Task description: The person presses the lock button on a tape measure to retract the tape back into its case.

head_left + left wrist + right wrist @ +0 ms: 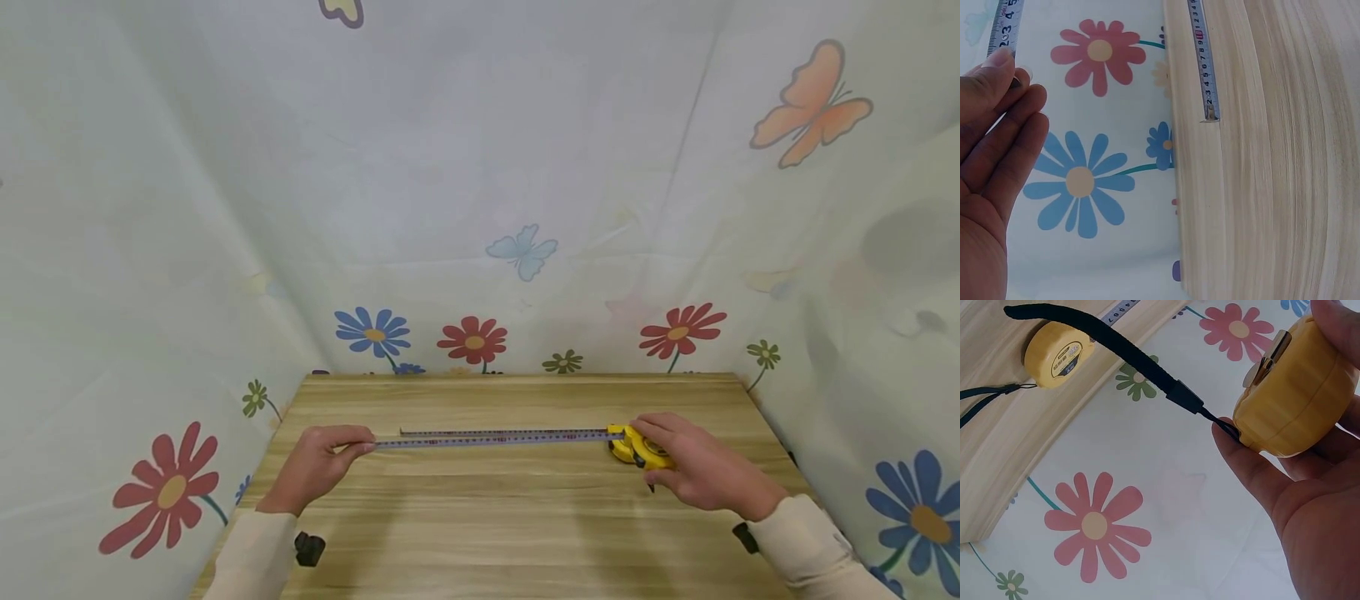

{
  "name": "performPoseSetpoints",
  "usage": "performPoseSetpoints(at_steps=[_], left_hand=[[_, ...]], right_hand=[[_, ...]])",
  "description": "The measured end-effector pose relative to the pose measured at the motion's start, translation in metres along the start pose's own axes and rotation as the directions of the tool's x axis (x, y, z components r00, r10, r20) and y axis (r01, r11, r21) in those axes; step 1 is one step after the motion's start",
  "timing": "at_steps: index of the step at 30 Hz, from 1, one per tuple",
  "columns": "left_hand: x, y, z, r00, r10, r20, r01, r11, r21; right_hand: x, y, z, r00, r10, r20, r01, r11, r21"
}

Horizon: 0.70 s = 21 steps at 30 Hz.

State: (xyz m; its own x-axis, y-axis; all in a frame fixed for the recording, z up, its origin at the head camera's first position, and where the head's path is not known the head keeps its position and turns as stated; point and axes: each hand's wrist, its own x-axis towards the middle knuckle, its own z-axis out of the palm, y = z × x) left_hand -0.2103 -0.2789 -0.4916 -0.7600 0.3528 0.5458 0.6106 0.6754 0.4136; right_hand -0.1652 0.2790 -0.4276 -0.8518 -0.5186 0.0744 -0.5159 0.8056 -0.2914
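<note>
My left hand [318,462] pinches the end of a tape measure blade [1007,28] between thumb and forefinger. Stretched nearly level, that blade runs across to a yellow tape measure [1304,394] gripped in my right hand [701,467]. A black wrist strap [1104,340] hangs from the gripped case. On the wooden table lies a second yellow tape measure [1054,353], partly covered by the gripped one in the head view. Its pulled-out blade [1205,69] lies along the tabletop, roughly parallel to the held blade, with its metal end hook [1211,114] facing left.
The wooden table [480,517] ends at a cloth backdrop [480,167] printed with flowers and butterflies, which also rises on both sides. A second black strap [985,394] trails from the lying tape measure. Small black pieces [309,550] show beside my wrists.
</note>
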Motion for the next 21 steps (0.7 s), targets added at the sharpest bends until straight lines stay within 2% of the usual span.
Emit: performPoseSetpoints(at_steps=[21], left_hand=[[0.0047, 0.0022, -0.0051, 1.000, 0.020, -0.008, -0.020, 1.000, -0.006]], right_hand=[[0.0012, -0.0041, -0.0044, 1.000, -0.022, -0.019, 0.022, 1.000, -0.010]])
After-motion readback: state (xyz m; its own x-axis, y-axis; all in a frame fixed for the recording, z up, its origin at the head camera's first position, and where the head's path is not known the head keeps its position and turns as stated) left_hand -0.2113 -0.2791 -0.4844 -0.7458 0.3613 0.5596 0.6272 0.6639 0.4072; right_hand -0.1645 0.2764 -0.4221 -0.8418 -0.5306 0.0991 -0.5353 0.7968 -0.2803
